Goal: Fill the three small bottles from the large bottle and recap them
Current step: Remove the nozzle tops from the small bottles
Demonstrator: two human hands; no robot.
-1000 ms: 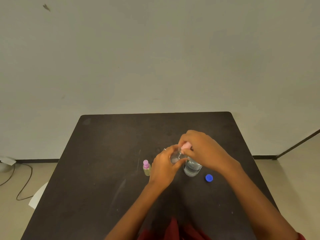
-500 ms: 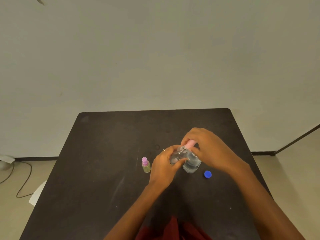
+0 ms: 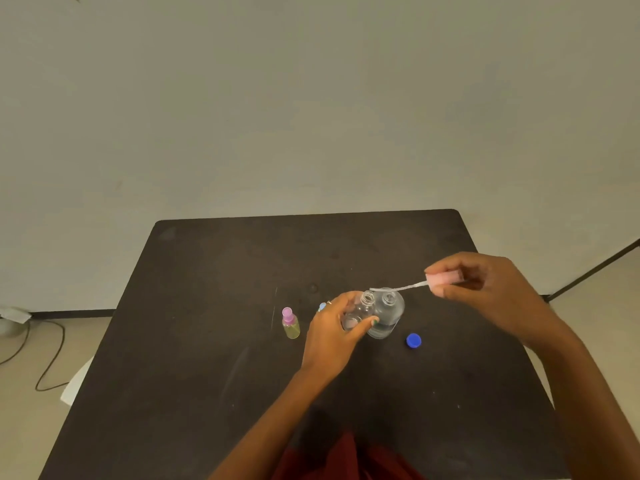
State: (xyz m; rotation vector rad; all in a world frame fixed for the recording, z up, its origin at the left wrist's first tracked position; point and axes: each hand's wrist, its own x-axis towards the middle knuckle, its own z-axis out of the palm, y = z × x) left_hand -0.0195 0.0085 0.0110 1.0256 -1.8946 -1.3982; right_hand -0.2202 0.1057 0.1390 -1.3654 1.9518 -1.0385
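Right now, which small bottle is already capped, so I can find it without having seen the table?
On the dark table, look just left of the left hand. A small yellowish bottle stands there upright and alone. Its purple cap is on, unlike the open clear bottles beside that hand.

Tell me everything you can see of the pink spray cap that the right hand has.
The pink spray cap is a small pale pink plastic piece with a thin whitish dip tube trailing from it. The right hand pinches it in the air, off the small clear bottle. It lies nearly level, the tube pointing left with its tip over the open necks of the small bottle and the large bottle. Only the fingers touch it.
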